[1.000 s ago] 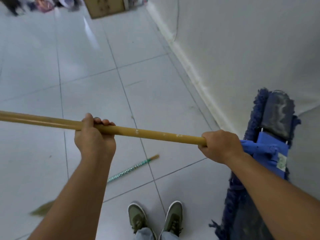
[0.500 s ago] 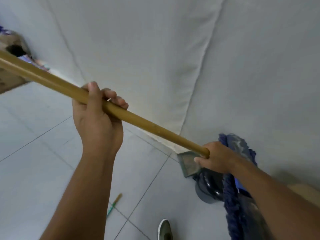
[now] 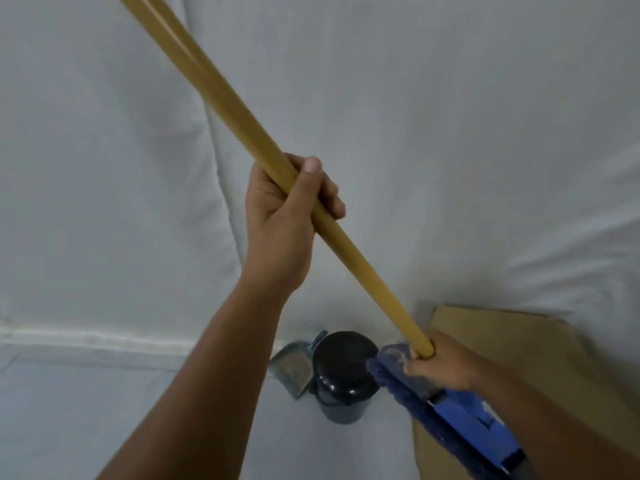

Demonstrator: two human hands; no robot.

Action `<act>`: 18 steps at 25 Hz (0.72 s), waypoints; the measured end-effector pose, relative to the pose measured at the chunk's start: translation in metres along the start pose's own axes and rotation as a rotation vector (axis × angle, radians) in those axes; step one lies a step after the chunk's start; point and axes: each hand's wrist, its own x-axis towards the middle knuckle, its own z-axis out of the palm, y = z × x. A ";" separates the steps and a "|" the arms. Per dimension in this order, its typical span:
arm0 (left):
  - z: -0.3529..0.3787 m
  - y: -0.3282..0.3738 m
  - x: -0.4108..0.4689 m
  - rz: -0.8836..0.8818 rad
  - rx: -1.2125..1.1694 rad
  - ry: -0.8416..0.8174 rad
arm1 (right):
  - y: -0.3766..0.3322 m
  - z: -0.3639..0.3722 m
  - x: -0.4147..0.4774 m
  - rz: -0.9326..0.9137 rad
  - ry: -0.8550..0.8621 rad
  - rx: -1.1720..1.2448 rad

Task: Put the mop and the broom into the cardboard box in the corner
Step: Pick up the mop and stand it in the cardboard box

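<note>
Wooden mop handle (image 3: 221,98) is gripped by both hands: left hand (image 3: 287,216) closed mid-shaft, right hand (image 3: 440,365) closed at base. Blue mop head (image 3: 460,414) sits just below right fingers, over cardboard box (image 3: 519,344). Mop step underway; next, prob. head lowered in w/ care.

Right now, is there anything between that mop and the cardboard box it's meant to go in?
Nothing visible. The blue mop head already overlaps the cardboard box at the wall. The black bin and dustpan stand to the box's left, beside the mop head, not between.
</note>
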 end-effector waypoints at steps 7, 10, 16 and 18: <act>0.189 -0.061 -0.014 -0.090 -0.048 -0.289 | 0.118 -0.072 -0.077 0.082 0.200 0.086; 0.249 -0.075 -0.022 -0.085 -0.059 -0.394 | 0.152 -0.094 -0.100 0.090 0.250 0.051; 0.339 -0.103 -0.025 -0.120 -0.084 -0.558 | 0.208 -0.122 -0.123 0.286 0.466 0.064; 0.361 -0.126 -0.023 -0.159 -0.084 -0.595 | 0.222 -0.132 -0.119 0.354 0.531 0.067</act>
